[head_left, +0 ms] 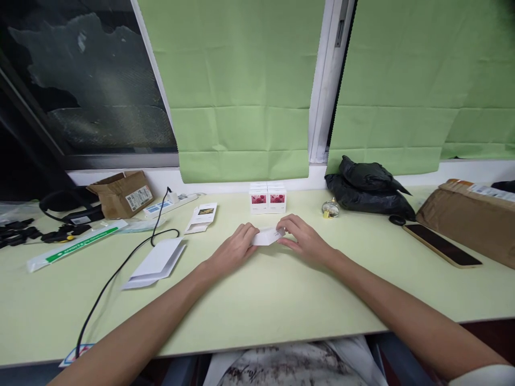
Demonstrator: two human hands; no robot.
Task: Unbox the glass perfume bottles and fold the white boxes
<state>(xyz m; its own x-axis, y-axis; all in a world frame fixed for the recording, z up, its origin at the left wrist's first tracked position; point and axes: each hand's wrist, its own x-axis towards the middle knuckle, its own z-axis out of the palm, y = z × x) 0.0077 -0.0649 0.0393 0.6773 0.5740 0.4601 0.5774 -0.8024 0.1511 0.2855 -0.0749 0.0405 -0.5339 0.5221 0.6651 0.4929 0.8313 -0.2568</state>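
A small white carton (264, 237) is held between both hands, mid-table, roughly halfway from front edge to back edge of the table (257, 305). Its left end is pinched by the left hand (238, 243), its right end by the right hand (302, 238) (printed text is seen there, too small to read). White boxes with red pictures (267, 199) are grouped near the back edge, straight beyond. A picture-printed carton (203, 216) and folded white card (155, 262) are laid left of the hands. A black cable (105, 288) is run to the front edge.
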